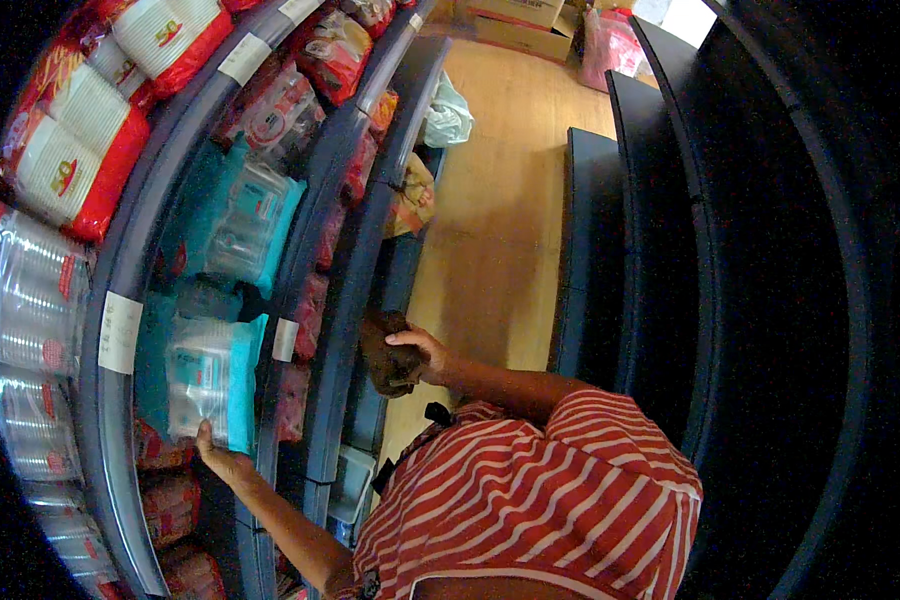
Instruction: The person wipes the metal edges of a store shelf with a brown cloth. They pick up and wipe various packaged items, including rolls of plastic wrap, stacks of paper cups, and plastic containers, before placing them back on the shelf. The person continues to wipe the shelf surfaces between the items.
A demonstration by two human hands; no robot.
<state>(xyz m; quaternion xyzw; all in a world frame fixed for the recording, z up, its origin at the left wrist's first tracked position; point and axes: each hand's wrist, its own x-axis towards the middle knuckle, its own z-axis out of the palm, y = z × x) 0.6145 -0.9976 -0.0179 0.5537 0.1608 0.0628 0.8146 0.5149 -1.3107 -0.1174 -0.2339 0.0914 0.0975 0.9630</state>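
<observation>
My left hand (223, 456) is at the near end of a teal pack of clear plastic containers (201, 375) on a middle shelf at the left. One digit lies on its clear wrapping; the other fingers are hidden. A second, similar teal pack (251, 217) stands just beyond it, with a dark crumpled piece (229, 296) between the two. In my right hand (426, 352) is a bunched dark brown cloth (390, 356), held near the edge of a lower shelf.
Bagged paper cups (60, 161) and stacked clear plastic cups (34, 292) fill the upper left shelf. Red-wrapped packs (169, 502) sit lower down. A pale plastic bag (448, 112) overhangs the aisle floor (495, 225). Dark shelving (592, 247) lines the right; cardboard boxes (521, 34) stand beyond.
</observation>
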